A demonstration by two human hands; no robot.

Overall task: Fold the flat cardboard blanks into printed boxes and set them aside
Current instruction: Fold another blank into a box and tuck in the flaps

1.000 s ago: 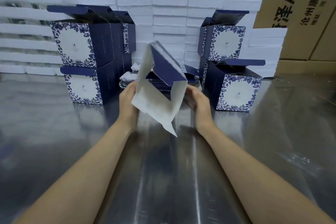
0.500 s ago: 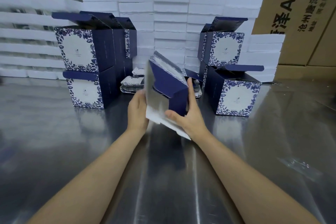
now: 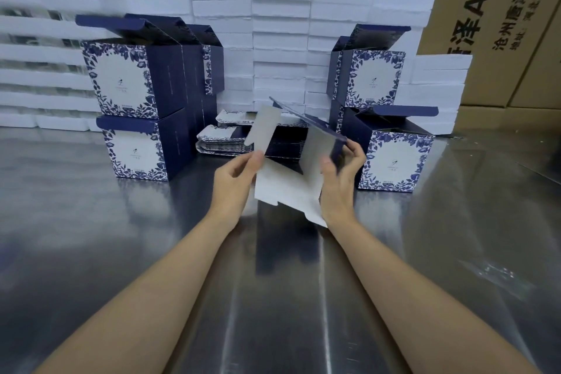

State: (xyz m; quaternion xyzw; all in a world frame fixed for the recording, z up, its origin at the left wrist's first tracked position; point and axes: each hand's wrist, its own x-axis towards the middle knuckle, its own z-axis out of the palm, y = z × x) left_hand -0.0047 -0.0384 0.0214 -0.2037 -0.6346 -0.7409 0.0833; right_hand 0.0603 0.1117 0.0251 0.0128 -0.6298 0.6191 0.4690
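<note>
Obs.: the blank (image 3: 288,188) is held in the air above the metal table (image 3: 91,237), just in front of the pile of flat blanks (image 3: 224,143). It is half opened, white inner face toward the person, one flap standing up.

Left hand (image 3: 233,182) pinches the blank's left edge at the foot of that flap, thumb on the near face. Right hand (image 3: 341,182) grips the right wall, fingers curled round the blue outer side.

Risks, as judged:
- Both grips sit at the edges. If either hand pushes off the scored lines, a panel could crease or the sleeve could skew.
- The raised flap is unsupported and could catch or bend backward.
- The open box (image 3: 391,155) stands just right of the pile, touching or nearly touching the right hand. A wide swing could knock it or the box stacked above it.
</note>
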